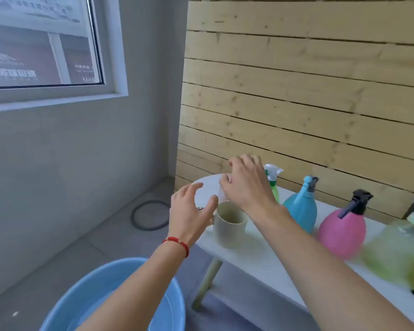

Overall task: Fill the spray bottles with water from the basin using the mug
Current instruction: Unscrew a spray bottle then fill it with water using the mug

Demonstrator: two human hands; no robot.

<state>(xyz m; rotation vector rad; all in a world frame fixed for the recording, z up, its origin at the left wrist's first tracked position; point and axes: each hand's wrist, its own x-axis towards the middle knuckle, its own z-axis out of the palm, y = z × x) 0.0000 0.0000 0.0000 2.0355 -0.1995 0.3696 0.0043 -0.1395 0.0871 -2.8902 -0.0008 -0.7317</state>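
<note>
Now, mug: the beige mug (230,223) stands upright near the far left end of the white bench (261,256), mouth up; it looks dry inside, so I judge no scoop has been made for this fill.
Basin: the blue basin (120,297) sits on the floor below the bench's left end, water in it, close under my arms for dipping.
Spray bottles: green (274,185), blue (301,206) and pink (344,225) bottles line the bench's back edge to the right of the mug, heads on; a blurred yellow-green bottle (397,254) is at the right end.
Left hand: my left hand (191,211) is spread wide beside the mug's handle side, gripping nothing.
Right hand: my right hand (245,185) hovers above the mug, fingers curled; something clear seems pinched there, but blur means I cannot tell.
Judgement: caps must come off before pouring.
</note>
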